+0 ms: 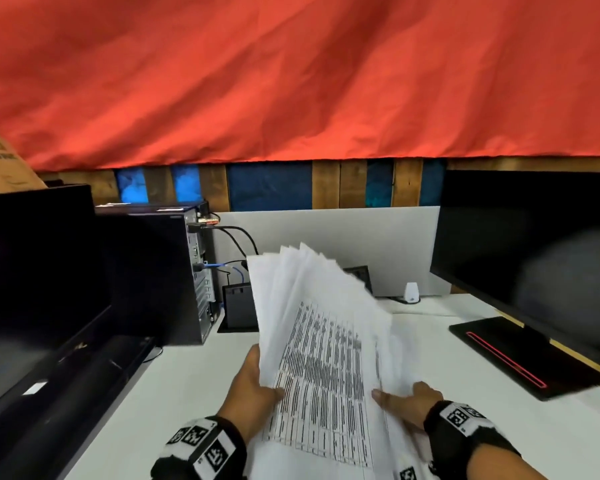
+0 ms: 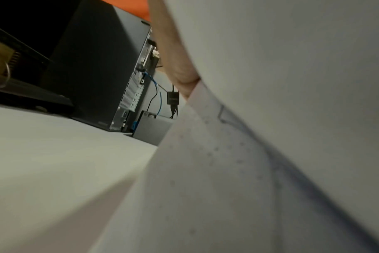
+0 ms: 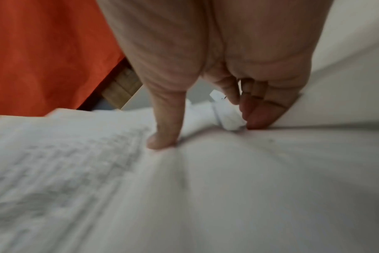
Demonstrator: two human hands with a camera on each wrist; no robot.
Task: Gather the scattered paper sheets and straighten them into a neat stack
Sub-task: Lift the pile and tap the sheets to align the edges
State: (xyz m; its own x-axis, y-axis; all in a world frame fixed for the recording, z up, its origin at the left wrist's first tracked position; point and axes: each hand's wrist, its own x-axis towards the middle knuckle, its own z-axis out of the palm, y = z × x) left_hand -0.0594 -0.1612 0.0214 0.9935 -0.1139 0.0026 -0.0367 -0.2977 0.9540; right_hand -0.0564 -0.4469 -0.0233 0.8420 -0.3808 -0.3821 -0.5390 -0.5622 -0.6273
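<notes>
A fanned bundle of white paper sheets [image 1: 323, 344], the top one printed with a dense table, is held up above the white desk [image 1: 174, 393]. My left hand [image 1: 253, 382] grips the bundle's left edge, thumb on top. My right hand [image 1: 407, 398] grips the right edge, thumb on the printed face and fingers behind. In the right wrist view the thumb [image 3: 162, 137] presses on the sheets [image 3: 184, 188] and the curled fingers [image 3: 260, 113] pinch a crumpled edge. The left wrist view shows paper [image 2: 270, 119] filling the frame, with part of my left hand [image 2: 175, 56] behind it.
A black computer tower [image 1: 160, 275] with cables and a dark monitor [image 1: 39, 271] stand at the left. Another monitor [image 1: 534, 261] and its flat base [image 1: 523, 355] occupy the right. A small white device [image 1: 411, 292] sits at the back. Red cloth [image 1: 291, 74] hangs above.
</notes>
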